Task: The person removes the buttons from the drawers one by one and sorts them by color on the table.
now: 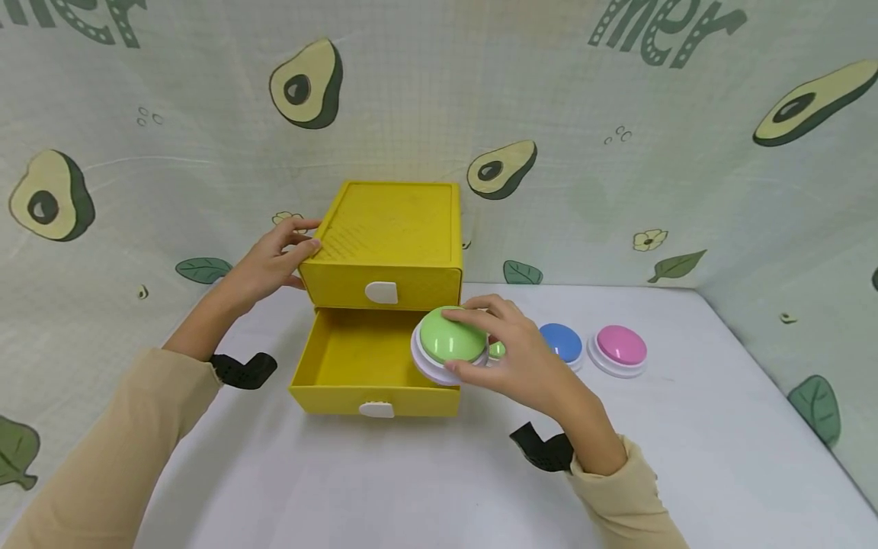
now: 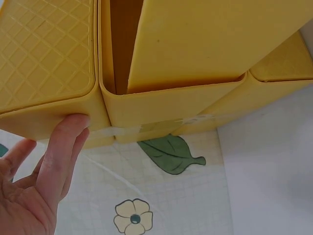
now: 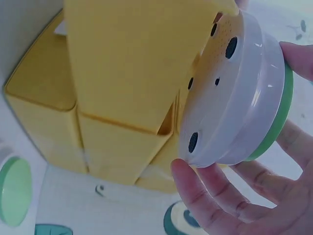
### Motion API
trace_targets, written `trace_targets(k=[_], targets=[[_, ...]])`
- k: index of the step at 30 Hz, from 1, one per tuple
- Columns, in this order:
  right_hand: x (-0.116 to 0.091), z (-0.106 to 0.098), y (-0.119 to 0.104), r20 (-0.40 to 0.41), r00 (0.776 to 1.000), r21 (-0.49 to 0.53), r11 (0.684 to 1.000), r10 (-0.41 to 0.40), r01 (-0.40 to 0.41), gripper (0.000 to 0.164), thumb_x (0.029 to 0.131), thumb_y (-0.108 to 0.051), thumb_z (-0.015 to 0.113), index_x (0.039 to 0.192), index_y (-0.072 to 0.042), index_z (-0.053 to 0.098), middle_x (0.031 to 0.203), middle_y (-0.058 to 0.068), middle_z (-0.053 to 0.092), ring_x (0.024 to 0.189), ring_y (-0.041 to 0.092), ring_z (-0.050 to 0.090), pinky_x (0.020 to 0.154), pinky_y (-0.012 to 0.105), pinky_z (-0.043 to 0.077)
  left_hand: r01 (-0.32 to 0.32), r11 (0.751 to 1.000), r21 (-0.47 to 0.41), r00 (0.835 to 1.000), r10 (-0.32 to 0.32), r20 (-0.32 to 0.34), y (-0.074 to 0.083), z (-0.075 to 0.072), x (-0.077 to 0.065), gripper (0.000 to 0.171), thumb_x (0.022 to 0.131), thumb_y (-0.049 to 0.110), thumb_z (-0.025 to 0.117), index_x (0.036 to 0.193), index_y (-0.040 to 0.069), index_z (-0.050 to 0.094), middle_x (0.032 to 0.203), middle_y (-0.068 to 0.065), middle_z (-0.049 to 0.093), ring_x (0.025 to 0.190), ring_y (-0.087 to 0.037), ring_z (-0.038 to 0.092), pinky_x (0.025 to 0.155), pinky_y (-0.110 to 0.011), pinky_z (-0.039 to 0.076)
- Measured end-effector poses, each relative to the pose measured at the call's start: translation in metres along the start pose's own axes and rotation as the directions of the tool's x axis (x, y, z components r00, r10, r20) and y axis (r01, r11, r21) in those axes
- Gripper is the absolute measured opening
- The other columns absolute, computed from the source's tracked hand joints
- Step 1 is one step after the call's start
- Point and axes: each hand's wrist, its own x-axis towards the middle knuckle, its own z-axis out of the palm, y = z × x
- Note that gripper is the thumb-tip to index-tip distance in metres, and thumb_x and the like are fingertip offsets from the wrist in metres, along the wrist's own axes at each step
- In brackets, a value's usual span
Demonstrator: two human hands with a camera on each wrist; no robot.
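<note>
A yellow drawer cabinet [image 1: 391, 221] stands against the back cloth, its top drawer closed and the drawer [image 1: 336, 400] below it pulled out. My left hand [image 1: 274, 263] touches the cabinet's upper left side, fingers [image 2: 58, 152] extended along its wall. With thumb and fingers, my right hand [image 1: 514, 347] grips a green push button [image 1: 449, 338] over the right part of that drawer. The button's white underside [image 3: 215, 93], with dark round pads, faces the drawer in the right wrist view.
Right of the cabinet, a second green button [image 1: 497, 350] lies partly hidden behind my right hand. Beside it sit a blue button [image 1: 562, 342] and a pink button [image 1: 620, 345]. Avocado-print cloth [image 1: 411, 99] rises behind the white table [image 1: 384, 488].
</note>
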Motion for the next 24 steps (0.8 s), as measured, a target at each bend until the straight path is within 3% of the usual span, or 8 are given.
trace_targets(k=[12,19,24], targets=[[-0.026,-0.018,0.032,-0.066,0.998,-0.074,0.997,0.021,-0.026,0.051,0.077,-0.029,0.076,0.124,-0.023,0.060,0.123,-0.003,0.053,0.100,0.012,0.054,0.078,0.032,0.051,-0.003,1.000,0.007,1.000,0.003,-0.008,0.000,-0.001,-0.001,0.056,0.098,0.039,0.040,0.146,0.014,0.023,0.139,-0.019,0.037,0.109,-0.033,0.052,0.079,-0.040,0.056],[-0.036,-0.019,0.047,-0.086,0.996,-0.094,0.995,0.025,-0.033,0.049,0.077,-0.027,0.076,0.123,-0.022,0.060,0.119,-0.002,0.055,0.100,0.014,0.057,0.081,0.037,0.054,-0.003,1.000,0.004,1.000,0.003,-0.007,0.001,-0.001,-0.001,0.054,0.099,0.037,0.040,0.145,0.014,0.024,0.138,-0.018,0.037,0.109,-0.033,0.052,0.079,-0.040,0.056],[-0.042,-0.015,0.056,-0.068,0.997,-0.086,0.995,0.044,-0.050,0.049,0.077,-0.026,0.076,0.123,-0.020,0.060,0.120,-0.001,0.056,0.102,0.015,0.056,0.080,0.033,0.053,-0.002,1.000,-0.001,1.000,0.002,-0.001,0.001,-0.001,-0.001,0.054,0.099,0.036,0.040,0.145,0.013,0.023,0.138,-0.018,0.038,0.110,-0.033,0.052,0.079,-0.040,0.056]])
